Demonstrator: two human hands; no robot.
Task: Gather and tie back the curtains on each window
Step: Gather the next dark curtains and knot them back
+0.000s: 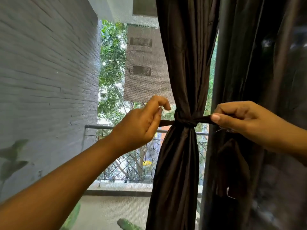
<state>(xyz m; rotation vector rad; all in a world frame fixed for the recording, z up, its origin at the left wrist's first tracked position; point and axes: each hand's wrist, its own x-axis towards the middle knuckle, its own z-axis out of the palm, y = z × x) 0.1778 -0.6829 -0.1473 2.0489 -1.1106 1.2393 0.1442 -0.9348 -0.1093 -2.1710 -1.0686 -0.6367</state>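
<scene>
A dark brown curtain hangs in front of a screened window, bunched at mid-height by a knotted tie-back of the same cloth. My left hand holds the left end of the tie, which runs out from the knot to my palm. My right hand pinches the right end between thumb and fingers. Both ends are stretched sideways and taut. Below the knot the curtain flares out again.
A second dark curtain panel hangs close on the right. A grey brick wall lies beyond the mesh on the left, with a balcony railing and trees behind. Green leaves show at the bottom.
</scene>
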